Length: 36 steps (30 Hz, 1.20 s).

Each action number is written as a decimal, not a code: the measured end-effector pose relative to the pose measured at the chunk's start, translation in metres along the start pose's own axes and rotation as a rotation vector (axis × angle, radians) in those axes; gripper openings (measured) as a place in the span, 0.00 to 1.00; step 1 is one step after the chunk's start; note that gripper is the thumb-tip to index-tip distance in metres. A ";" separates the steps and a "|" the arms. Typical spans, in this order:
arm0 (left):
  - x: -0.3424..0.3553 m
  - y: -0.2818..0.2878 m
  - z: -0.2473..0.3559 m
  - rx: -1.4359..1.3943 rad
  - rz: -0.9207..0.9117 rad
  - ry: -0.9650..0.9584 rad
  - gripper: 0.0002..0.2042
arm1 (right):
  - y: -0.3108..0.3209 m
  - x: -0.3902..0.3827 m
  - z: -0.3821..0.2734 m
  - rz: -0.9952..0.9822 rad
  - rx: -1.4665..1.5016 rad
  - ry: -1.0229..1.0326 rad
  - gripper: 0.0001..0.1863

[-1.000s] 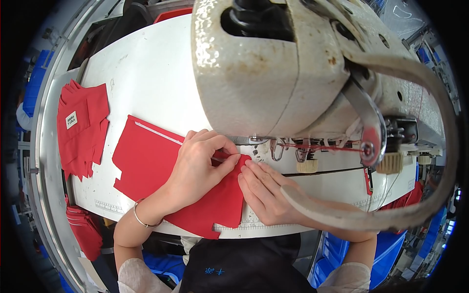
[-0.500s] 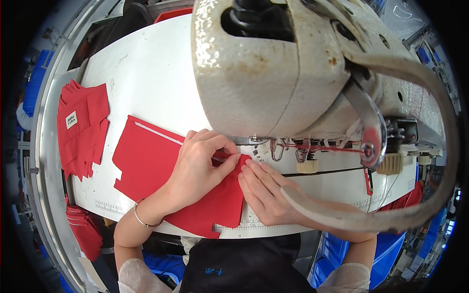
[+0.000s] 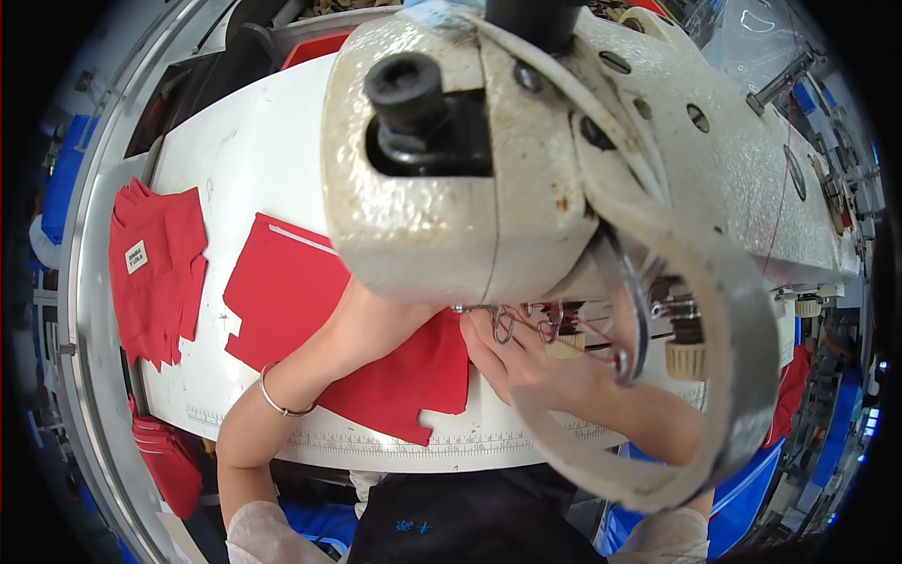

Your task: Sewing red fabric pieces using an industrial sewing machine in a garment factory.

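A red fabric piece [image 3: 404, 385] with notched corners and a pale strip along its top edge lies on the white table under the sewing machine head [image 3: 413, 216]. My left hand [image 3: 376, 324] rests over the fabric's upper part, its fingers hidden behind the machine head. At the fabric's right edge is my right hand [image 3: 531, 367], fingers together and bent against the cloth, their tips partly covered by the metal thread guides [image 3: 505, 326]. Red thread runs across just above that hand.
A stack of red fabric pieces [image 3: 158, 273] with a pale label lies at the table's left. More red cloth [image 3: 167, 461] hangs below it. A curved pale guard [image 3: 752, 376] arches over my right forearm. A ruler strip [image 3: 470, 444] follows the table's front edge.
The view has shifted, so the machine head sits lower and farther left and covers my left fingers. Both hands stay at the upper right part of the red fabric.
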<state>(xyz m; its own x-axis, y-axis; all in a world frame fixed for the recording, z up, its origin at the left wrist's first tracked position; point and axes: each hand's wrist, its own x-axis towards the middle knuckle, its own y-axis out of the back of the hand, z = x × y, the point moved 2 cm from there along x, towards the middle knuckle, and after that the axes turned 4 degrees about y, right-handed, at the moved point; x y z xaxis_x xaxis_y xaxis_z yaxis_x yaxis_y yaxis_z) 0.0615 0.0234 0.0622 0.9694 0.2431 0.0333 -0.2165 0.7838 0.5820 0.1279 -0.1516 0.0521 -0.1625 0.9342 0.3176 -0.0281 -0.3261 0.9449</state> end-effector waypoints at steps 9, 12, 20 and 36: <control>-0.011 0.004 -0.017 -0.210 -0.004 0.024 0.15 | -0.024 0.012 0.009 0.196 1.075 -0.168 0.23; -0.007 0.003 -0.007 -0.256 -0.009 -0.069 0.16 | -0.006 0.008 0.011 0.186 1.465 -0.242 0.22; -0.005 0.003 -0.016 -0.246 -0.050 -0.026 0.15 | -0.001 0.005 0.015 -0.102 1.068 -0.345 0.21; -0.005 0.001 -0.021 -0.216 -0.024 -0.004 0.14 | -0.018 -0.011 0.007 -0.028 0.591 -0.144 0.18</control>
<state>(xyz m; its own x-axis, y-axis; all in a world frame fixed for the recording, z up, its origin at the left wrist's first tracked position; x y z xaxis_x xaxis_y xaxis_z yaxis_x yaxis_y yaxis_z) 0.0541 0.0352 0.0454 0.9749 0.2212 0.0248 -0.2128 0.8938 0.3948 0.1372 -0.1551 0.0323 -0.0336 0.9648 0.2607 0.5289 -0.2042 0.8237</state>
